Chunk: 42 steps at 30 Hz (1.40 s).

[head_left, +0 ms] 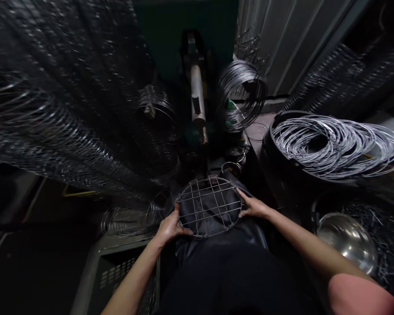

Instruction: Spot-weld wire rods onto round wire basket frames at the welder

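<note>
A round wire grill rack (202,205) with a crossed grid is held level over my lap. Around its left rim, my left hand (172,227) is closed, with the thumb along the near edge. My right hand (252,206) grips the opposite rim between thumb and fingers. Beneath the rack lies a dark, shiny apron (249,232). Just beyond it stands a machine with a pale metal arm (197,92) pointing toward me.
Stacks of wire rings (68,131) rise on the left. Wire hoops (239,94) hang right of the machine. A black tub (269,148) holds many loose rings. A metal bowl (346,240) sits among short wire pieces (381,232). A plastic crate (100,271) stands lower left.
</note>
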### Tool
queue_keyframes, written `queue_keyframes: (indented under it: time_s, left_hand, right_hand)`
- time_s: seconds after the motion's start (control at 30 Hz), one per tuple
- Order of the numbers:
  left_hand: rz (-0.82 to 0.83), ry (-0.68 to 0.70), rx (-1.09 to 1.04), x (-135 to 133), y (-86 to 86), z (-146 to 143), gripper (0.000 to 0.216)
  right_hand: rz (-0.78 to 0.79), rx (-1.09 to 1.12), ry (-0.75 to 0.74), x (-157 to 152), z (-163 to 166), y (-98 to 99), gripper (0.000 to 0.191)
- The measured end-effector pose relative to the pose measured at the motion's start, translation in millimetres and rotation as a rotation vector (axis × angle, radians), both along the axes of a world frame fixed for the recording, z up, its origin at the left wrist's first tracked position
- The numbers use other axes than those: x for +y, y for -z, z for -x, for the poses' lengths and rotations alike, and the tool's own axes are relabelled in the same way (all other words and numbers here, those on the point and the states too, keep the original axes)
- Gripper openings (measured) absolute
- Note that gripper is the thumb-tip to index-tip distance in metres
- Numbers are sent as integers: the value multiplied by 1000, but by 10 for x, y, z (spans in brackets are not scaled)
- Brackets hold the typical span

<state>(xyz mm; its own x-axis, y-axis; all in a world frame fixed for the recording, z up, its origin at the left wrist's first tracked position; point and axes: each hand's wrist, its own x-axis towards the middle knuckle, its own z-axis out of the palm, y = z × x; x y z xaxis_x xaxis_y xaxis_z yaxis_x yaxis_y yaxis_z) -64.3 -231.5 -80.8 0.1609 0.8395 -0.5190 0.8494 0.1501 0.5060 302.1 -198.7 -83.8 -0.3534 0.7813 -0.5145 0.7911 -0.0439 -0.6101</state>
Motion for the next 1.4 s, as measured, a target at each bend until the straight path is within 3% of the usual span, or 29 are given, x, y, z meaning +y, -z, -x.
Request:
queue_keyframes:
  time_s: [0.07,0.13,0.2,0.3,0.4,0.5,0.63,0.77,0.9,1.03,1.23,1.4]
  left_hand:
    - [-48,-83,-109,9,-29,167,127]
    - [-169,-287,-206,28,-166,461,120]
    - [-341,-555,-295,38,-433,802,98]
    - [-603,-831,-560,40,-985,1118,63]
    - [-849,-917,-935,86,-1464,990,45]
    - [-807,-886,-1270,156,-1658,579,35]
    - [-375,-831,-1510,197,-1513,79,30]
    - [-77,-784,-1544,266,-1260,-177,35]
    - [-106,-759,-1299,392,-1032,-241,54]
    - [-92,-686,-996,430,-801,-176,72]
    - [-118,-675,-856,366,-559,-82,63]
    - [-140,-695,-825,350,-466,-77,58]
  right_hand:
    - [-45,174,12,-23,-94,33,112]
    - [-79,305,94,-33,-226,17,95]
    - [-153,308,274,-7,-351,-74,75]
    - [-435,254,516,110,-360,-363,58]
    - [-726,296,465,236,-51,-740,50]
    - [-860,304,324,293,383,-1044,47]
    - [-889,334,261,284,666,-1193,46]
    - [-852,341,378,200,607,-1090,44]
    - [-714,264,553,46,544,-841,53]
    - [-549,179,534,-87,537,-637,51]
    - [-474,99,488,-93,516,-600,50]
    - [-419,38,463,-75,460,-593,53]
